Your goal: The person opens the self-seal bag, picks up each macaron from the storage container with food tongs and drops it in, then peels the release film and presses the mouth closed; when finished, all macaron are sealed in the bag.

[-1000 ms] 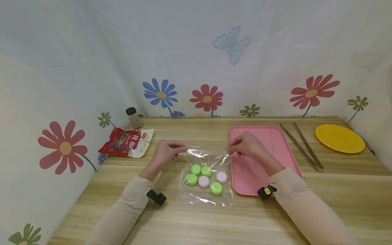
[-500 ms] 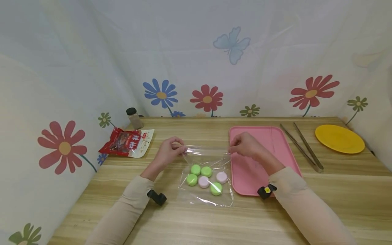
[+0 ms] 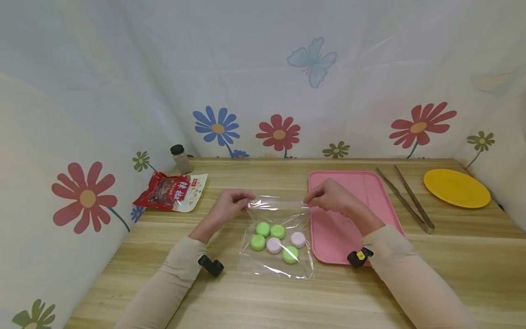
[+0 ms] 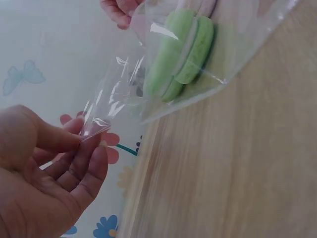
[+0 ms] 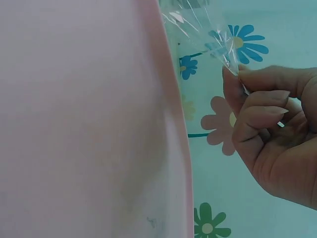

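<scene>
A clear plastic bag (image 3: 263, 265) lies on the table with several green macarons (image 3: 290, 254) and two pale pink macarons (image 3: 274, 245) inside. My left hand (image 3: 228, 205) pinches the bag's far left corner between thumb and fingers; the left wrist view shows that hand (image 4: 54, 168) with the film drawn to a point. At the far right corner, my right hand (image 3: 332, 196) pinches the film too, above the pink tray's left edge. In the right wrist view the right hand (image 5: 277, 124) has its thumb and index finger on the film, the other fingers curled.
The pink tray (image 3: 341, 242) is right of the bag. Beyond it lie metal tongs (image 3: 411, 201) and a yellow plate (image 3: 456, 188). At the back left are a red food packet (image 3: 170, 192) and a black-capped shaker (image 3: 181, 160). A flowered curtain (image 3: 246, 82) stands behind the table.
My left hand's fingers have shifted along the bag's far left corner, lifting half a second ago and now lower again. The right hand stays nearly still; the macarons keep their places.
</scene>
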`<state>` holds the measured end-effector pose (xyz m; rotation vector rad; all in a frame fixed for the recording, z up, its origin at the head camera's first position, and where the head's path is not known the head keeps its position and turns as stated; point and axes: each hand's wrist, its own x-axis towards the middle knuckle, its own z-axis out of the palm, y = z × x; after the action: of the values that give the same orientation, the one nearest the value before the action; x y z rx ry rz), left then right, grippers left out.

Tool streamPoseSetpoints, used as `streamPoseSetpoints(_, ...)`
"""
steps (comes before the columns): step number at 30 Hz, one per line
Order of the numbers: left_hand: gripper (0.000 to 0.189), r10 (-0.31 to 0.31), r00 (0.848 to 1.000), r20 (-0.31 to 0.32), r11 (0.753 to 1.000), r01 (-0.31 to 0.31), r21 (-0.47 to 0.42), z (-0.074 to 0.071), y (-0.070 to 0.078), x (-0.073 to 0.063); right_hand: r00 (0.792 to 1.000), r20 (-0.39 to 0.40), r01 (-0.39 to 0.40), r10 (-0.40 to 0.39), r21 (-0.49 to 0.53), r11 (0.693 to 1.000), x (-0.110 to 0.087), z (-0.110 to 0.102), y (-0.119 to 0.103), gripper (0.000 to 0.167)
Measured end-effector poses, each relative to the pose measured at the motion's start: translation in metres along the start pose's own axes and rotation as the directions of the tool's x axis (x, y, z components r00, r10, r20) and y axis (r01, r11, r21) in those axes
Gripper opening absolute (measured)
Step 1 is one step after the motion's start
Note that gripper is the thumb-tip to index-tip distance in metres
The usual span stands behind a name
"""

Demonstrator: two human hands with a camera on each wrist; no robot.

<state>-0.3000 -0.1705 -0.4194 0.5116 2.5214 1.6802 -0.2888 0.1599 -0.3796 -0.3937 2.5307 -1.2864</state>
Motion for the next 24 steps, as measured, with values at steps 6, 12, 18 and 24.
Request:
streamPoseSetpoints(6, 0.019, -0.059, 0.995, -0.076, 0.998, 0.058, -0.013, 0.0018, 0.0046, -0.0034, 0.999, -0.043, 0.013, -0.014, -0.014, 1.000, -0.0025, 0.0010, -0.0018, 0.024)
streamPoseSetpoints(12, 0.023, -0.085, 0.989, -0.119, 0.996, 0.083, -0.022, 0.0001, 0.0078, -0.0045, 0.995, -0.085, 0.057, -0.060, -0.033, 0.998, -0.0022, 0.0016, -0.0033, 0.017)
streamPoseSetpoints(18, 0.019, -0.117, 0.986, -0.121, 0.993, 0.113, -0.039, -0.0024, 0.0094, -0.0039, 0.994, -0.101, 0.043, -0.040, 0.025, 0.999, 0.0005, 0.0002, -0.0008, 0.013)
streamPoseSetpoints(24, 0.014, -0.129, 0.986, -0.105, 0.990, 0.121, -0.073, -0.0014, 0.0088, -0.0036, 0.996, -0.087, -0.017, 0.024, 0.079, 0.997, 0.0019, -0.0008, 0.0016, 0.021)
